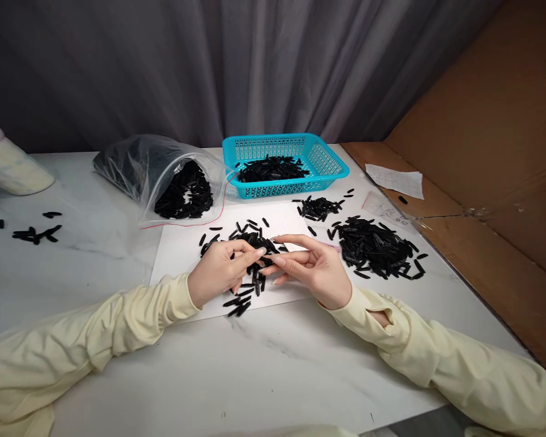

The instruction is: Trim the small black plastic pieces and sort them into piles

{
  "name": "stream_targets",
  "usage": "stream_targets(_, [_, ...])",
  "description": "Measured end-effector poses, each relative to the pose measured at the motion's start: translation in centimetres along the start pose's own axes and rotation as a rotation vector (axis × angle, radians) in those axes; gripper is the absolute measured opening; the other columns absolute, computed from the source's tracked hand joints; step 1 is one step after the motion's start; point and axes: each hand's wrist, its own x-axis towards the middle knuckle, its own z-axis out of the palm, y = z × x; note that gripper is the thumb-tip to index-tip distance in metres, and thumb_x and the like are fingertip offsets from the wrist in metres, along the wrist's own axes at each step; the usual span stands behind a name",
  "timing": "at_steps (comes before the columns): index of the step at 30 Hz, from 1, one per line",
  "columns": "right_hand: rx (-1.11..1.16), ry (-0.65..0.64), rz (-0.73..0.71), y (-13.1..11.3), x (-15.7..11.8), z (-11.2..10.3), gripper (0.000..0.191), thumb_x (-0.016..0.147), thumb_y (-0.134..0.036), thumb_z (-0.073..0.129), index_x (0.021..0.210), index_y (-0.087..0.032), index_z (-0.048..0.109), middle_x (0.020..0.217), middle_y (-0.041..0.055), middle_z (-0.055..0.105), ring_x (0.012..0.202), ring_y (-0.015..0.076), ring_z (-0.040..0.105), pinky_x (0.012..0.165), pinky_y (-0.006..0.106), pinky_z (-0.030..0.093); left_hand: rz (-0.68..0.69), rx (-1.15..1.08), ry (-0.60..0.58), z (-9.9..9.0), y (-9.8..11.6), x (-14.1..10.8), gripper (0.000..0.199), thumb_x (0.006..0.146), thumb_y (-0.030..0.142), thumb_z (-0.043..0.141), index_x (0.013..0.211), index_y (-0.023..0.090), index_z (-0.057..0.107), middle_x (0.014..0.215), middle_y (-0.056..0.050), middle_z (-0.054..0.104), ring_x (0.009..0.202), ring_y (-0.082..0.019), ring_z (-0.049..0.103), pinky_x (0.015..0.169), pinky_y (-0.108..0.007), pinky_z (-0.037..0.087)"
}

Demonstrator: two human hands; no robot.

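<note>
My left hand (222, 267) is closed in a pinch, thumb against forefinger, above a loose pile of small black elongated pieces (246, 291). A dark sliver, apparently one such piece, shows where its fingertips meet those of my right hand (321, 267). The thumb of the right hand presses toward the middle finger while its forefinger stretches out above. What lies between those right fingertips is hidden. Beneath both hands is a white sheet (177, 255), with the pile spread across it and a few pieces near its front edge.
Behind the sheet stand a turquoise basket (295, 187) and an open clear zip bag (141, 158), both holding black pieces. More heaps (375, 246) lie to the right beside cardboard (482, 133). At far left, another person's sleeve (18, 167) rests near some scattered pieces (36, 235).
</note>
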Motion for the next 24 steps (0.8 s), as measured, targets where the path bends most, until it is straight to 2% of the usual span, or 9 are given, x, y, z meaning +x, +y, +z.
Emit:
stream_targets(6, [0.002, 0.012, 0.063, -0.12, 0.01, 0.18, 0.039, 0.064, -0.021, 0.073, 0.097, -0.013, 0.055, 0.066, 0.0036, 0.071, 0.071, 0.0209, 0.07, 0.062, 0.028, 0.059, 0.048, 0.131, 0.026, 0.03, -0.29, -0.03, 0.026, 0.077, 0.037, 0.056, 0.063, 0.016, 0.052, 0.031, 0.012, 0.032, 0.027, -0.004, 0.034, 0.031, -0.015, 0.032])
stream_targets(16, [0.002, 0.026, 0.05, -0.13, -0.05, 0.29, 0.036, 0.063, -0.024, 0.074, 0.091, -0.013, 0.055, 0.067, 0.004, 0.072, 0.069, 0.0205, 0.07, 0.069, 0.031, 0.059, 0.108, 0.246, 0.062, 0.04, -0.3, -0.28, 0.026, 0.078, 0.04, 0.055, 0.067, 0.016, 0.055, 0.034, 0.009, 0.039, 0.029, -0.005, 0.037, 0.033, -0.016, 0.03])
stream_targets(20, [0.037, 0.029, 0.067, -0.28, 0.14, 0.18, 0.036, 0.062, -0.026, 0.075, 0.09, -0.014, 0.055, 0.068, 0.0042, 0.072, 0.071, 0.0207, 0.07, 0.072, 0.033, 0.059, 0.184, 0.312, 0.098, -0.07, -0.55, -0.44, 0.026, 0.079, 0.039, 0.053, 0.068, 0.016, 0.056, 0.034, 0.009, 0.041, 0.03, -0.005, 0.039, 0.036, -0.017, 0.031])
stream_targets(24, [0.062, 0.009, 0.096, -0.22, 0.35, -0.01, 0.032, 0.064, -0.03, 0.074, 0.085, -0.014, 0.055, 0.067, 0.0047, 0.071, 0.069, 0.02, 0.07, 0.067, 0.03, 0.059, 0.288, 0.347, 0.167, -0.12, -0.68, -0.52, 0.025, 0.08, 0.037, 0.053, 0.068, 0.015, 0.058, 0.035, 0.008, 0.041, 0.031, -0.006, 0.039, 0.039, -0.018, 0.033])
